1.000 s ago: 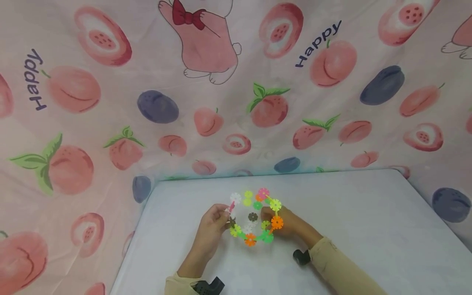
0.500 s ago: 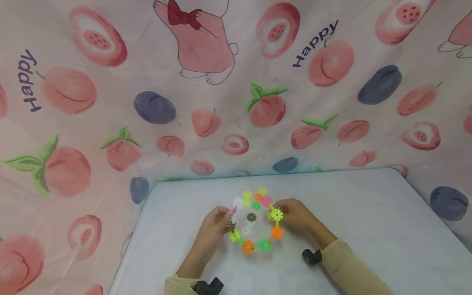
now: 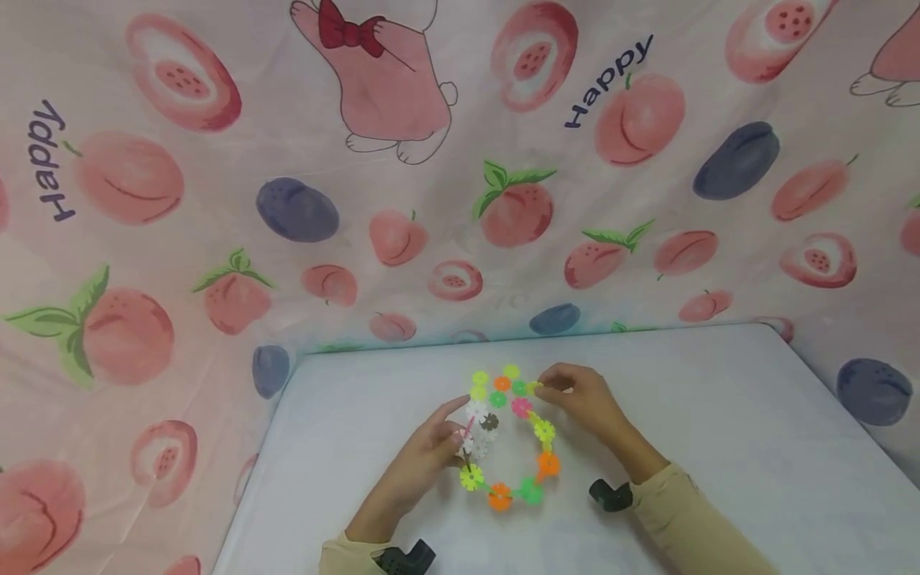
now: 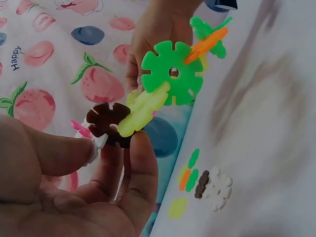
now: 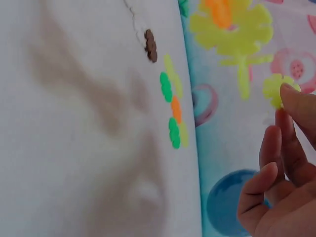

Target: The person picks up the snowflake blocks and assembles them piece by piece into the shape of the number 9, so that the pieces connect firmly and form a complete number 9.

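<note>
My left hand (image 3: 424, 455) pinches a chain of flower-shaped interlocking plastic discs by its left side, close to a brown disc (image 4: 103, 122) and a white one. The chain hangs in an open curve above the table, through a yellow, an orange (image 3: 500, 496), a green (image 3: 531, 490) and further discs up to a pink disc (image 3: 521, 407). Between thumb and forefinger, my right hand (image 3: 592, 403) holds a single yellow disc (image 5: 278, 89). In the right wrist view it appears apart from the chain's large yellow disc (image 5: 232, 29).
Loose discs lie on the white table (image 3: 704, 447) behind the chain: several yellow and green ones, an orange disc (image 3: 502, 383), a brown disc (image 5: 151, 46) and white ones. A fruit-printed cloth (image 3: 402, 200) rises behind and beside the table.
My right hand has moved from behind the chain's right side up and outward, with the yellow disc pinched. The chain has shifted down and slightly right; my left hand keeps its hold.
</note>
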The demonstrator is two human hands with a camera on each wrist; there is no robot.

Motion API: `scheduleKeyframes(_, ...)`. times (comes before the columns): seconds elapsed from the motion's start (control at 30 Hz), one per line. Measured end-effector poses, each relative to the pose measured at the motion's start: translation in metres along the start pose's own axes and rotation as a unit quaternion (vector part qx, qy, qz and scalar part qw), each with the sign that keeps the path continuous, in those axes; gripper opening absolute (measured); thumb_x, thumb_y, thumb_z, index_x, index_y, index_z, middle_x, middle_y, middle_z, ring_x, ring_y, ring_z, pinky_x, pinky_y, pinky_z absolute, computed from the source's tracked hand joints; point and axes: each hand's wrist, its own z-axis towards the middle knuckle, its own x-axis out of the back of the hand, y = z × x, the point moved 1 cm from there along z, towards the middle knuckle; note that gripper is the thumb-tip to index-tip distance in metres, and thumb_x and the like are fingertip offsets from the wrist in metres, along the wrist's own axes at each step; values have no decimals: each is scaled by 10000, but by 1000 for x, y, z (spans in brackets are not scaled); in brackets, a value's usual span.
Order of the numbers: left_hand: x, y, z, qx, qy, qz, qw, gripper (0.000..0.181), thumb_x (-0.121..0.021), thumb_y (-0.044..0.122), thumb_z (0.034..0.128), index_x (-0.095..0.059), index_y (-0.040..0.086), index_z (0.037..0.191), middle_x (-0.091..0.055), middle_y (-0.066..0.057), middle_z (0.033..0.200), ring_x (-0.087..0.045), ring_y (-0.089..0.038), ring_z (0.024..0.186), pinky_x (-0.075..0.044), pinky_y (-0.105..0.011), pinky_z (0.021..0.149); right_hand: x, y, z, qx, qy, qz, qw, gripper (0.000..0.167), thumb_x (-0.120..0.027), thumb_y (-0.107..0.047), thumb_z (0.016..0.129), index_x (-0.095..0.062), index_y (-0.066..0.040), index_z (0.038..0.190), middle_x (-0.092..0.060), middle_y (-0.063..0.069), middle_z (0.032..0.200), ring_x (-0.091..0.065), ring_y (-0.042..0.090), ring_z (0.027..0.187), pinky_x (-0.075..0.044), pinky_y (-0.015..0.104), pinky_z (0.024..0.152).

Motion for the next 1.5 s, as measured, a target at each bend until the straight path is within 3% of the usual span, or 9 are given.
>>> scheduleKeyframes(0.2,-2,1,1,-88,-189,72,9998,552,-496,102,1071,-340,200,1592,-547,-334,1210,-624,-165,930,-580,-299,839,-6,-24,-4,214,-372,-255,9988,90,-817,-263,863,-768,-226,928,-723,-111,840,-639,118,844,-509,336,768)
scheduleKeyframes(0.47,-4,2,2,-67,-284,111,9995,539,-499,110,1071,-358,213,1582,-593,-224,1160,-624,-162,919,-577,-301,844,-13,-40,-10,772,-590,-457,9942,64,-824,-283,861,-777,-311,894,-700,-195,786,-627,51,783,-499,297,728)
scheduleKeyframes(0.87,-6,4,0,42,-205,266,9994,528,-488,118,1076,-371,237,1578,-587,-270,1179,-645,-174,916,-579,-290,852,-15,-45,-12,826,-527,-410,9943,64,-833,-299,852,-779,-330,866,-706,-198,795,-617,51,781,-494,278,708)
scheduleKeyframes(1.2,-8,6,-1,8,-245,273,9993,528,-489,133,1078,-368,236,1581,-580,-308,1191,-645,-180,922,-576,-280,852,-15,-47,-14,831,-445,-358,9949,87,-827,-340,853,-803,-257,862,-723,-181,777,-615,98,677,-473,252,604)
scheduleKeyframes(1.5,-6,7,-2,2,-218,256,9994,541,-496,124,1074,-356,205,1590,-586,-313,1185,-653,-160,911,-577,-275,837,-19,-44,-14,882,-439,-212,9949,73,-835,-323,848,-815,-256,872,-738,-186,810,-601,75,725,-483,254,630)
